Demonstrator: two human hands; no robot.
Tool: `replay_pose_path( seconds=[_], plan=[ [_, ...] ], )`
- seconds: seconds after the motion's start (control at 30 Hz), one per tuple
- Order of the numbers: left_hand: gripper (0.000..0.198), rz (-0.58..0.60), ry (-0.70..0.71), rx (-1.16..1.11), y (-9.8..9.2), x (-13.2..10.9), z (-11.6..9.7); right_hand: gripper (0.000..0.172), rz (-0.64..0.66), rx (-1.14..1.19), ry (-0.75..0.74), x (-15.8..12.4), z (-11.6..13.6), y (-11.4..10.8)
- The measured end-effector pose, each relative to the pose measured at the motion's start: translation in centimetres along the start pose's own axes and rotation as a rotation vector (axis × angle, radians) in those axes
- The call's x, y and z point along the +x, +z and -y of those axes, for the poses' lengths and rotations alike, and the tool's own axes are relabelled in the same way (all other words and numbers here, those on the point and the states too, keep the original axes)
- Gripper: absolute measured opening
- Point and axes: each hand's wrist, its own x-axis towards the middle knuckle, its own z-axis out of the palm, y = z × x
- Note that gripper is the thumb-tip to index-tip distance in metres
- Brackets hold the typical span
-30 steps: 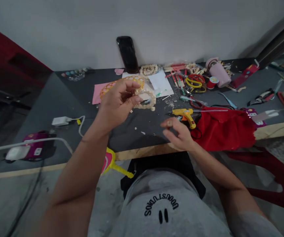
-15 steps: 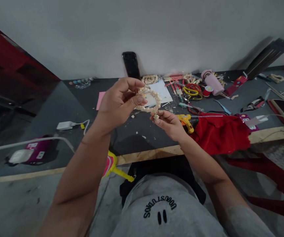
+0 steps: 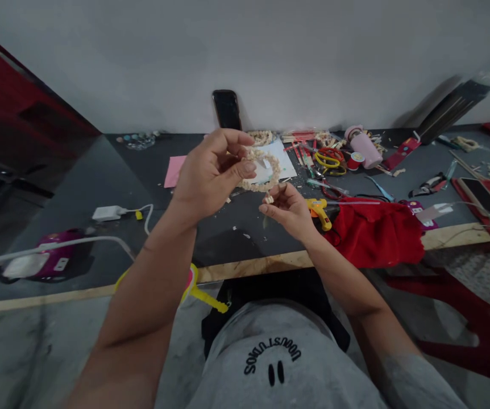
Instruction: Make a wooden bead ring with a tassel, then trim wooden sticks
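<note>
A ring of cream-coloured beads, like a bracelet [image 3: 275, 169], is held up over the table. My left hand [image 3: 213, 173] pinches its left side between thumb and fingers. At its lower right my right hand [image 3: 288, 209] closes thumb and fingertips on a small pale bead piece [image 3: 269, 199], which appears to hang at the ring's lower edge. Whether it is joined to the ring I cannot tell. Behind the ring lies a white sheet of paper [image 3: 286, 159], and another beaded ring [image 3: 262, 136] rests near the wall.
A phone [image 3: 227, 109] leans on the wall. To the right lie scissors [image 3: 329, 162], a pink bottle [image 3: 366, 149], a yellow glue gun [image 3: 319, 211] and a red cloth [image 3: 377, 236]. A white charger [image 3: 107, 213] with cable lies left; a pink note [image 3: 173, 171] is behind my left hand.
The small piece in my right fingers has turned and that hand has risen slightly. The ring has tilted a little in my left hand. The view has shifted slightly.
</note>
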Motion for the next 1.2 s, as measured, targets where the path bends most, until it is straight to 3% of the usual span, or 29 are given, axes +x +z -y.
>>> replay_pose_path(
  seconds=[0.23,0.37,0.43,0.57,0.7,0.8,0.93,1.07,1.2],
  plan=[
    [0.028,-0.007,0.081,-0.002,-0.1,1.1,-1.5,0.057,0.033,-0.22,-0.098,-0.4,-0.7,-0.4],
    [0.032,-0.016,0.116,0.034,-0.5,1.7,-1.7,0.074,0.107,-0.446,-0.185,-0.3,0.0,-2.4],
    [0.036,-0.004,0.099,0.045,-0.7,1.8,-1.4,0.07,0.104,-0.424,-0.204,0.2,1.3,-3.5],
    [0.045,0.061,0.078,0.027,-0.7,1.9,0.0,0.055,0.062,-0.36,-0.313,1.9,5.2,-3.9],
    [0.055,0.103,0.063,-0.01,-0.4,1.8,1.6,0.045,0.136,-0.354,-0.274,3.4,7.4,-2.4],
    [0.062,0.063,0.055,-0.086,-0.3,1.6,2.9,0.036,0.143,-0.307,-0.24,4.1,7.0,-1.8],
    [0.069,-0.073,0.049,-0.249,0.1,0.6,5.5,0.035,0.052,-0.289,-0.238,4.5,6.3,-1.9],
    [0.089,-0.077,-0.049,-0.428,2.1,-1.9,8.2,0.036,-0.022,-0.325,-0.252,4.8,6.2,-1.9],
    [0.101,-0.122,-0.14,-0.491,4.5,-3.7,9.2,0.035,-0.067,-0.345,-0.263,4.9,5.6,-1.6]
  ],
)
